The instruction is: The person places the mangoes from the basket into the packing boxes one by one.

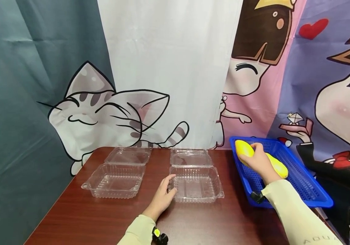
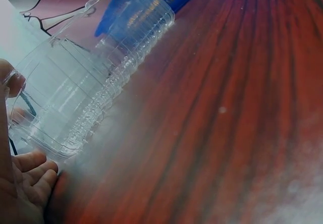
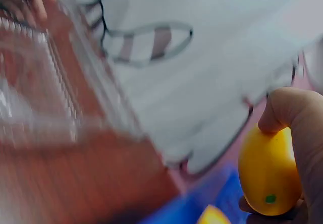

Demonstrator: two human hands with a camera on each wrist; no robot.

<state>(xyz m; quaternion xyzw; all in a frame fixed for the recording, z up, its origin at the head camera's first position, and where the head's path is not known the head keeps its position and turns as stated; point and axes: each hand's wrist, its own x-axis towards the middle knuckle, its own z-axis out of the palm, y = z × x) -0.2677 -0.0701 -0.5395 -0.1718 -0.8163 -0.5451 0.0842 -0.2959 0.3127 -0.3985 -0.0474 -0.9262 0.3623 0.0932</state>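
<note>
My left hand (image 1: 162, 196) grips the left wall of a clear plastic clamshell box (image 1: 197, 200), whose lid lies folded back behind it. In the left wrist view, some fingers (image 2: 38, 176) lie outside the wall while another digit shows through the plastic. Over the blue basket (image 1: 307, 204), my right hand (image 1: 259, 163) holds a smooth yellow mango-like fruit (image 1: 244, 152). Its end bears a small green spot in the right wrist view, with my thumb on top of the fruit (image 3: 267, 171). A second yellow fruit (image 1: 276, 165) lies in the basket, partly hidden by my right hand.
Another open clear clamshell box (image 1: 115, 194) stands on the left of the brown wooden table (image 1: 101, 221), its lid folded back too. A cartoon-printed curtain (image 1: 175, 68) hangs close behind the table. The blue basket stands at the table's right side.
</note>
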